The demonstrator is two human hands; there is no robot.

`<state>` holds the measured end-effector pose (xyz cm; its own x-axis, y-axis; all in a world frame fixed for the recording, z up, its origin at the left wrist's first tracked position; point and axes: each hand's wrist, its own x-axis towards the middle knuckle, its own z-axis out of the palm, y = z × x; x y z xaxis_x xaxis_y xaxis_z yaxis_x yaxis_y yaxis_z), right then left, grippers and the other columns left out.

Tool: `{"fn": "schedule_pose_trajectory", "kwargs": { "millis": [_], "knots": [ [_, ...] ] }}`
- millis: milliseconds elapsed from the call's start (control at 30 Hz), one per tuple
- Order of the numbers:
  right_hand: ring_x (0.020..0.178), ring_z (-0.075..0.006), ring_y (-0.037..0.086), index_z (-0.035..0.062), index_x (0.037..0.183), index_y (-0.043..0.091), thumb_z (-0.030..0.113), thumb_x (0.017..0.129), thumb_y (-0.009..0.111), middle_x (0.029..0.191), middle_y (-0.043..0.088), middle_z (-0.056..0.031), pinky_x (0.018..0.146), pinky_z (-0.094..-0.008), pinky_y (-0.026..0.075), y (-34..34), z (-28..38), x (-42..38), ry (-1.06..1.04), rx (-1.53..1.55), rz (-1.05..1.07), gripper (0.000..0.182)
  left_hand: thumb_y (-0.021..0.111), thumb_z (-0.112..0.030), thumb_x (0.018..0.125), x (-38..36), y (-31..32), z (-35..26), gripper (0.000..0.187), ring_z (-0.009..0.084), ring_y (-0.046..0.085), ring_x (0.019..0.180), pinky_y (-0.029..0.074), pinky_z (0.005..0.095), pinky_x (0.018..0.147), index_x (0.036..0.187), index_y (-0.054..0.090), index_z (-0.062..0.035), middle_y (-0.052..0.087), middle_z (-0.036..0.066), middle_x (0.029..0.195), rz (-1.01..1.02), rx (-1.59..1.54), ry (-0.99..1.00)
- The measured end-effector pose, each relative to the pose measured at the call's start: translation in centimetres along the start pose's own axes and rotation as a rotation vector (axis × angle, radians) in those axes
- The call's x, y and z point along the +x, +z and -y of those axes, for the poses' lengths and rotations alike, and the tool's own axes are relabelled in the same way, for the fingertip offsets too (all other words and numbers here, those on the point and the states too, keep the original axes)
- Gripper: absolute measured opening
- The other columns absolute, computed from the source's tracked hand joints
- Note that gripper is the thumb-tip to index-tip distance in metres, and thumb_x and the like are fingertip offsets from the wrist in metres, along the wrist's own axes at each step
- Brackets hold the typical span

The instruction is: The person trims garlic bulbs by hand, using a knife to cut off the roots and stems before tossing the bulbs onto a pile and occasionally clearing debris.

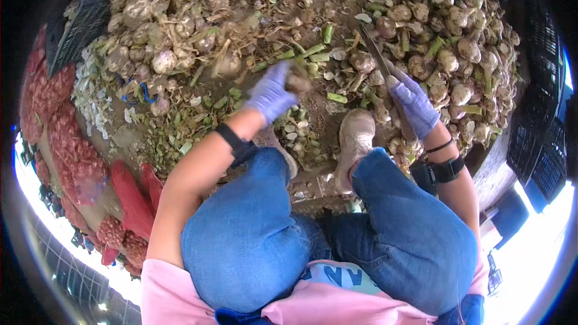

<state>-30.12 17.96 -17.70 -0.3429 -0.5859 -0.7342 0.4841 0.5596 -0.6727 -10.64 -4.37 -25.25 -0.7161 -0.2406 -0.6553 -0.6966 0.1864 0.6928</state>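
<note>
My left hand, in a purple glove, is smeared by motion. Its fingers are closed around a brownish garlic bulb, also blurred, above the trimmings in front of my feet. On the other side, my gloved right hand grips a knife by its handle, the blade pointing up and away to the left. Beside the blade lies a garlic bulb with its stalk. Cut green stalk pieces are scattered between the two hands.
Garlic heaps rise at the far left and right. Stalk and leaf scraps cover the ground. Red mesh sacks stand at left. Black crates are at right, and another crate is at upper left.
</note>
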Motion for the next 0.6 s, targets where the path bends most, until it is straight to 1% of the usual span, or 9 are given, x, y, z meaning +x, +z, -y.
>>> {"fn": "schedule_pose_trajectory", "kwargs": {
  "millis": [67, 133, 267, 300, 367, 400, 467, 533, 600],
  "knots": [
    [0.133, -0.0153, 0.035, 0.0053, 0.146, 0.034, 0.033, 0.097, 0.053, 0.143, 0.044, -0.0068, 0.111, -0.0304, 0.024, 0.8, 0.7, -0.1, -0.007, -0.071, 0.027, 0.06, 0.067, 0.007, 0.064, 0.3, -2.2, 2.1, 0.083, 0.023, 0.054, 0.115, 0.055, 0.0273, 0.083, 0.138, 0.037, -0.0143, 0.047, 0.012, 0.13, 0.055, -0.651, 0.026],
    [0.131, -0.0155, 0.038, 0.0059, 0.146, 0.034, 0.033, 0.097, 0.053, 0.143, 0.045, -0.0068, 0.11, -0.0297, 0.026, 1.5, 1.3, -0.2, -0.034, -0.166, 0.055, 0.06, 0.068, 0.003, 0.065, -2.3, -4.6, -0.3, 0.081, 0.0238, 0.052, 0.117, 0.055, 0.0271, 0.083, 0.138, 0.035, -0.0094, 0.044, 0.01, 0.132, 0.062, -0.876, 0.077],
    [0.121, -0.0254, 0.053, 0.0055, 0.145, 0.033, 0.038, 0.097, 0.049, 0.138, 0.05, -0.0166, 0.102, -0.032, 0.038, 2.8, 3.4, -1.1, -0.35, -0.632, 0.143, 0.06, 0.078, -0.003, 0.073, -4.9, -6.7, -3.2, 0.096, 0.0237, 0.05, 0.121, 0.047, 0.0339, 0.099, 0.149, 0.021, -0.0177, 0.045, 0.01, 0.134, 0.115, -0.862, 0.434],
    [0.117, -0.0295, 0.056, 0.006, 0.145, 0.033, 0.039, 0.097, 0.049, 0.135, 0.051, -0.019, 0.098, -0.0338, 0.042, 3.4, 4.1, -1.5, -0.485, -0.682, 0.178, 0.06, 0.085, -0.015, 0.069, -5.9, -7.0, -3.8, 0.11, 0.0248, 0.047, 0.125, 0.043, 0.0368, 0.104, 0.151, 0.013, -0.0145, 0.044, 0.01, 0.136, 0.109, -0.951, 0.283],
    [0.098, -0.0388, 0.062, 0.008, 0.144, 0.036, 0.043, 0.097, 0.046, 0.118, 0.059, -0.0224, 0.085, -0.0397, 0.049, 4.3, 5.4, -2.3, -0.723, -0.811, 0.252, 0.06, 0.084, -0.025, 0.069, -7.3, -7.7, -5.6, 0.109, 0.0254, 0.045, 0.127, 0.04, 0.0368, 0.106, 0.15, 0.013, -0.0097, 0.04, 0.014, 0.142, 0.072, -0.835, 0.293],
    [0.08, -0.0372, 0.064, 0.0112, 0.143, 0.039, 0.042, 0.094, 0.05, 0.094, 0.064, -0.0182, 0.071, -0.0411, 0.052, 4.8, 5.4, -2.1, -0.835, -0.839, 0.243, 0.059, 0.084, -0.03, 0.069, -7.5, -7.9, -6.0, 0.11, 0.0257, 0.044, 0.128, 0.038, 0.0368, 0.106, 0.15, 0.013, -0.0074, 0.038, 0.016, 0.144, 0.055, -0.776, 0.296],
    [0.064, -0.0331, 0.061, 0.0174, 0.142, 0.042, 0.039, 0.09, 0.057, 0.075, 0.06, -0.0131, 0.059, -0.0399, 0.05, 5.7, 6.7, -2.2, -0.931, -0.984, 0.269, 0.059, 0.08, -0.027, 0.073, -7.0, -8.0, -6.2, 0.096, 0.0269, 0.05, 0.121, 0.042, 0.0386, 0.104, 0.146, 0.023, -0.0045, 0.048, 0.016, 0.135, 0.008, -0.683, 0.421],
    [0.057, -0.03, 0.059, 0.0215, 0.141, 0.043, 0.037, 0.087, 0.061, 0.069, 0.056, -0.0111, 0.053, -0.0391, 0.048, 6.8, 8.6, -2.5, -0.956, -1.083, 0.301, 0.059, 0.07, -0.036, 0.081, -7.6, -8.1, -7.2, 0.078, 0.0282, 0.057, 0.111, 0.047, 0.0392, 0.098, 0.139, 0.032, -0.0001, 0.055, 0.017, 0.125, -0.001, -0.493, 0.486],
    [0.053, -0.0279, 0.057, 0.0244, 0.14, 0.045, 0.035, 0.084, 0.063, 0.065, 0.053, -0.0099, 0.049, -0.0386, 0.045, 7.7, 9.3, -2.6, -0.975, -1.139, 0.32, 0.06, 0.065, -0.038, 0.086, -7.6, -8.1, -8.4, 0.07, 0.0285, 0.061, 0.106, 0.051, 0.0397, 0.094, 0.136, 0.037, 0.002, 0.058, 0.018, 0.12, 0.169, -0.782, 0.334]
  ]
}}
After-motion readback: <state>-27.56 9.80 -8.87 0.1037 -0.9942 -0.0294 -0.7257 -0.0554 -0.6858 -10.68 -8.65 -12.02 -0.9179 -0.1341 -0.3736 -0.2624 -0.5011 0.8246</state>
